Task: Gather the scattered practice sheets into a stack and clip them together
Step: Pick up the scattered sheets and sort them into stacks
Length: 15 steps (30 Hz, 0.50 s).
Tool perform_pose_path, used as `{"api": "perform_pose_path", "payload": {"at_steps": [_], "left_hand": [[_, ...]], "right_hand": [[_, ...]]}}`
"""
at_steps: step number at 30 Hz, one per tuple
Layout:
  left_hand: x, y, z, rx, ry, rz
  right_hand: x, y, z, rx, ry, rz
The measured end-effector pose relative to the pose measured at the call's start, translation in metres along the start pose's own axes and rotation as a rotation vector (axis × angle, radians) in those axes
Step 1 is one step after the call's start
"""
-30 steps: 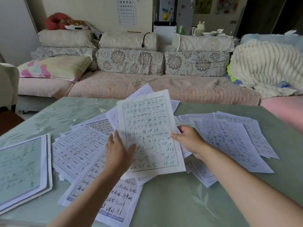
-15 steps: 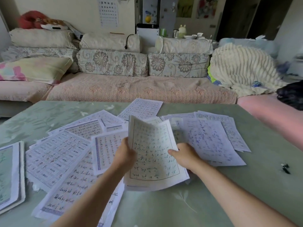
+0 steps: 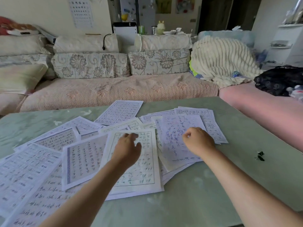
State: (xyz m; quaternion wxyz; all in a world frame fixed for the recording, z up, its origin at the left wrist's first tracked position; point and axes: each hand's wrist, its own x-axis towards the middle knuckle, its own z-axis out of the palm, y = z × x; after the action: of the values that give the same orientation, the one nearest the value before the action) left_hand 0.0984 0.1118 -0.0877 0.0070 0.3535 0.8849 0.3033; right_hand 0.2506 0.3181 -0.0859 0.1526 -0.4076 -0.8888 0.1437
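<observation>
Left hand [image 3: 127, 149] hovers palm-down over the bordered practice sheet [image 3: 139, 169], fingers [image 3: 131, 136] spread, gripping nothing. Right hand [image 3: 199, 141] rests curled on a handwritten sheet [image 3: 173, 136]; contents unclear. Sheets lie scattered across the green bench [image 3: 205, 194]. Binder clips [image 3: 259, 156] sit apart, right. Leftmost sheets are cut off.

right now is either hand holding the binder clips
No, the binder clips lie untouched on the table to the right of the right hand, while the left hand rests on a sheet.
</observation>
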Motion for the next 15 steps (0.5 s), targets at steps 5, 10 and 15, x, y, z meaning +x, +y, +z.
{"api": "perform_pose_path", "payload": {"at_steps": [5,10,15], "left_hand": [[0.019,0.053,0.047,0.055,-0.157,0.105],[0.027,0.07,0.079,0.289,-0.346,0.246],[0.016,0.058,0.097,0.299,-0.379,0.311]], "right_hand": [[0.01,0.05,0.008,-0.103,-0.037,0.144],[0.017,0.073,0.013,-0.077,-0.126,0.228],[0.026,0.077,0.012,0.187,-0.135,0.285]]}}
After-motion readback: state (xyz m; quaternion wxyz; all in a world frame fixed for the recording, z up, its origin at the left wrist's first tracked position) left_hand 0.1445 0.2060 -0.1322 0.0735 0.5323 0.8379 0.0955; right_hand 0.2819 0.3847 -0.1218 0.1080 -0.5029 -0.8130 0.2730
